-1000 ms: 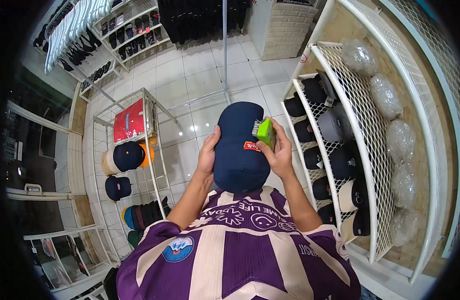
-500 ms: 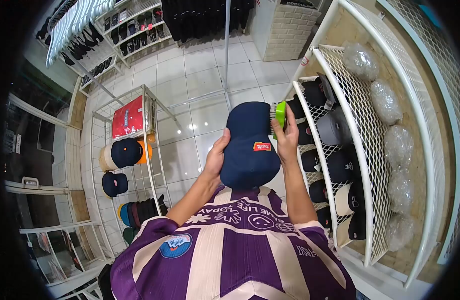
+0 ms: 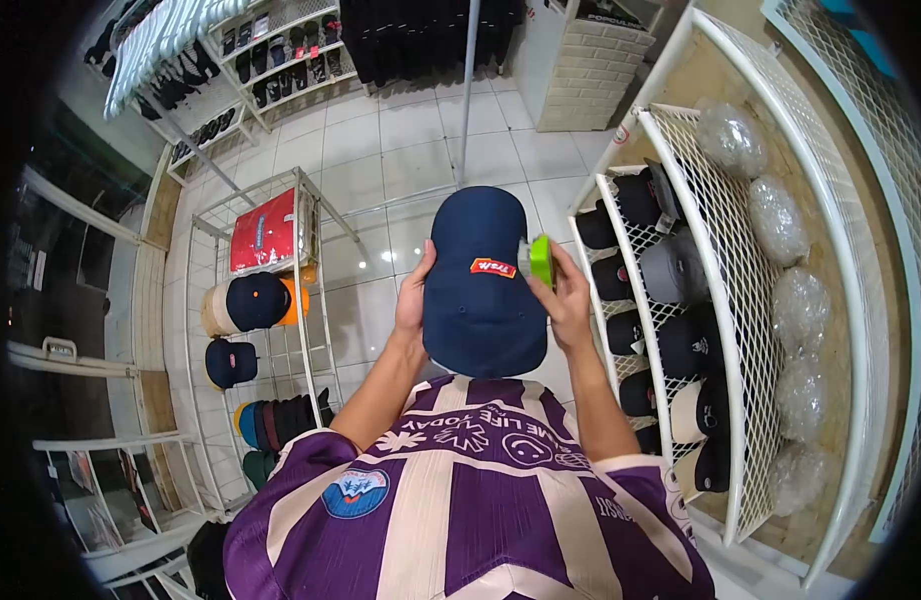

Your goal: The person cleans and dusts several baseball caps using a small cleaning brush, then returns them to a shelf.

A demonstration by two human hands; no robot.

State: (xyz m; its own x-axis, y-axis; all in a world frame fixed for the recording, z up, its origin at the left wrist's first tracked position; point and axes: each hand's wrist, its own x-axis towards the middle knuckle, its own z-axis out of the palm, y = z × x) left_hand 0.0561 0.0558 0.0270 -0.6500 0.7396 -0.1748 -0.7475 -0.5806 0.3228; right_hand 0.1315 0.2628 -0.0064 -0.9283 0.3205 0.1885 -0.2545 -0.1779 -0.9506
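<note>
My left hand (image 3: pixel 413 300) is wrapped around the side of the navy cap (image 3: pixel 481 310), holding it up in front of my chest. My right hand (image 3: pixel 566 305) is closed around the green brush (image 3: pixel 541 260), whose bristles meet the cap's right edge beside the red patch (image 3: pixel 492 267). I'd use short, light strokes in one direction, gripping firmly enough on the left that the crown doesn't buckle away from the bristles.

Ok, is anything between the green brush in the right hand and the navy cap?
Nothing visible. The green plastic brush in the right hand has its bristles against the side of the navy blue fabric cap, which the left hand holds by the opposite edge.
</note>
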